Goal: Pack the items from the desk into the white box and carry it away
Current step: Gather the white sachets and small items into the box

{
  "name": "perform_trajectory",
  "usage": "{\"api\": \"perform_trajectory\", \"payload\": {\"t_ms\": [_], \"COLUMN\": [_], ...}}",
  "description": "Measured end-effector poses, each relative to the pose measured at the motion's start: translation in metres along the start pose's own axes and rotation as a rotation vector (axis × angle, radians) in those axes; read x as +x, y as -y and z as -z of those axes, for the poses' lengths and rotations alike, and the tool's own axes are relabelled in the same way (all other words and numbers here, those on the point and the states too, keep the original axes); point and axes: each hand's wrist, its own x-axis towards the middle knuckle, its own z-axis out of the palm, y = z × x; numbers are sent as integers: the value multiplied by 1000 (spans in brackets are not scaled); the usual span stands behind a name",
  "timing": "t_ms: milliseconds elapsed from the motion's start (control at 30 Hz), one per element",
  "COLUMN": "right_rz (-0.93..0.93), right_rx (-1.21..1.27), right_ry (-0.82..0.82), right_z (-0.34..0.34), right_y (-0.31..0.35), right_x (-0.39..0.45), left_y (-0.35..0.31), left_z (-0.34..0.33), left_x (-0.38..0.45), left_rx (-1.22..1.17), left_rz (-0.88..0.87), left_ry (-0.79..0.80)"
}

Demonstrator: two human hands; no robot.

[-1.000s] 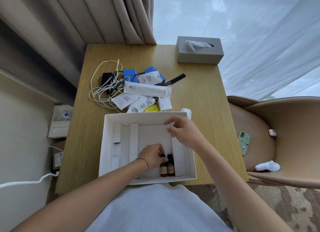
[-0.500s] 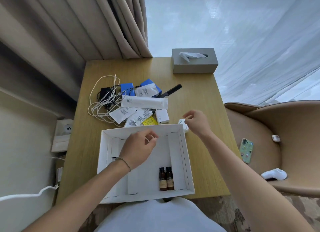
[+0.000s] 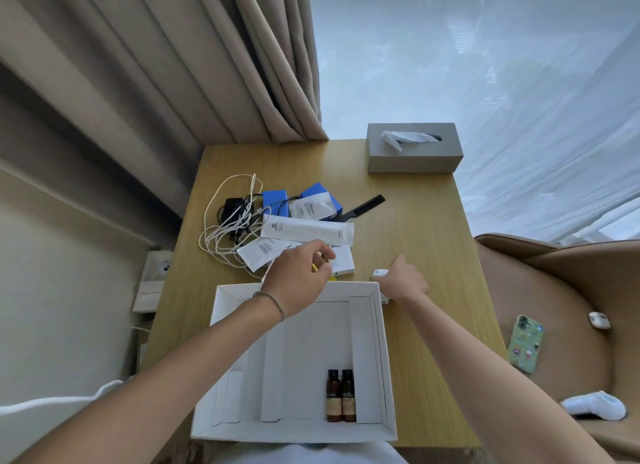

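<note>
The room closed in on two sides: heavy beige curtains (image 3: 194,65) filled the far left, and a sheer white drape (image 3: 502,82) covered the window on the right. A tan chair (image 3: 571,307) stood against the desk's right edge, carrying a phone (image 3: 525,344), a small white object and a white sock. The wooden desk (image 3: 415,241) lay below me, bare along its right half and its far left corner. The white box (image 3: 221,342) sat open at the near edge, its bottom rim almost flush with the desk edge; two brown bottles (image 3: 341,396) stood together against a divider in it, the rest of the floor free.

A grey tissue box (image 3: 414,150) occupied the far right corner. The pile beyond the box held a long white tube (image 3: 308,230), white sachets, blue boxes (image 3: 275,200), a black comb (image 3: 362,207), a dark charger and tangled white cable (image 3: 225,235).

My left hand (image 3: 298,276) hovered over the pile's near side, fingers curled narrowly about something yellow (image 3: 316,267); I could not tell whether they gripped it, as my hand hid most of it. My right hand (image 3: 403,280) rested by the box's far right corner, closed around a small white object (image 3: 380,273) that was barely visible. My lap and the box's front were cut off below.
</note>
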Motion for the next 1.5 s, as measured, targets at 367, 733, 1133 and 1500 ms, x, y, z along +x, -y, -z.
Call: {"api": "perform_trajectory", "payload": {"t_ms": [367, 733, 1133, 1500], "right_rz": [134, 125, 167, 286], "right_rx": [649, 1071, 1088, 1000], "right_ry": [5, 191, 201, 264], "right_z": [26, 70, 79, 85], "right_y": [-15, -5, -7, 3], "right_x": [-4, -51, -79, -116], "left_y": [8, 25, 27, -9], "left_z": [-40, -82, -89, 1], "left_x": [72, 121, 128, 68], "left_rx": [172, 702, 611, 223], "left_rz": [97, -87, -154, -202], "left_ry": [225, 364, 324, 105]}}
